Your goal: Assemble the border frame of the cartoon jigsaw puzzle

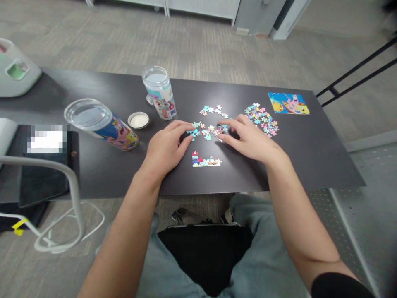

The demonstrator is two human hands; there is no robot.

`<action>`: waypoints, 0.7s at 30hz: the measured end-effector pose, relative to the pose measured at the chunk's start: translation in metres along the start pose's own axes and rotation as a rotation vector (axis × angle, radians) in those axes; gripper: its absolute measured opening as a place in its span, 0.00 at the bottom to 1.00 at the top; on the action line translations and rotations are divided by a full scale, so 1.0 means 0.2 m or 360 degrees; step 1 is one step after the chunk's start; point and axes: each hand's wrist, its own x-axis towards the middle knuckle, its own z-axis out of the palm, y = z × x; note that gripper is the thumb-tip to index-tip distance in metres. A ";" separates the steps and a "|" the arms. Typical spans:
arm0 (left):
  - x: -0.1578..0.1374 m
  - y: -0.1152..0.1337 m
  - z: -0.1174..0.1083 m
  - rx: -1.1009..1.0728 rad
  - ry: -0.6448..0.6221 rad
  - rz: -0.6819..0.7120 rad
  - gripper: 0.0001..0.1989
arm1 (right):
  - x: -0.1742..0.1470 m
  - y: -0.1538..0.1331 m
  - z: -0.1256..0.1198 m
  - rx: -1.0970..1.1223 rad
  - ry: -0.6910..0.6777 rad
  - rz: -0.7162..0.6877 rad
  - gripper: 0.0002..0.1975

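Observation:
My left hand [166, 145] rests on the dark table, its thumb and index fingertip apart at the left edge of a loose cluster of jigsaw pieces [209, 132]. From the other side my right hand [246, 134] reaches in, thumb and forefinger spread around a few pieces. Some pieces under the right fingertips are partly hidden. Nearer to me lies a joined L-shaped strip of puzzle [206, 162]. A short row of pieces [214, 110] is beyond the cluster, and a larger colourful pile [262, 119] sits right of my right hand.
A picture card [289, 103] lies at the far right. Left of my hands are two clear-topped canisters, one tall [160, 93] and one leaning in view [119, 130], with a round white lid [138, 120] between. A black tablet-like item [46, 174] and white cable [74, 194] occupy the left.

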 end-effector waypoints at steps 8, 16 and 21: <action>-0.02 0.01 0.00 0.0039 -0.0060 0.0002 0.16 | 0.13 -0.07 0.15 -0.0340 0.0125 0.0027 0.36; -0.02 0.01 0.00 0.0061 -0.0041 0.0000 0.16 | 0.12 -0.06 0.17 -0.0356 0.0196 0.0036 0.32; -0.02 0.00 0.00 0.0003 0.0004 0.0006 0.15 | 0.05 -0.01 0.09 -0.0324 0.0277 0.0073 0.28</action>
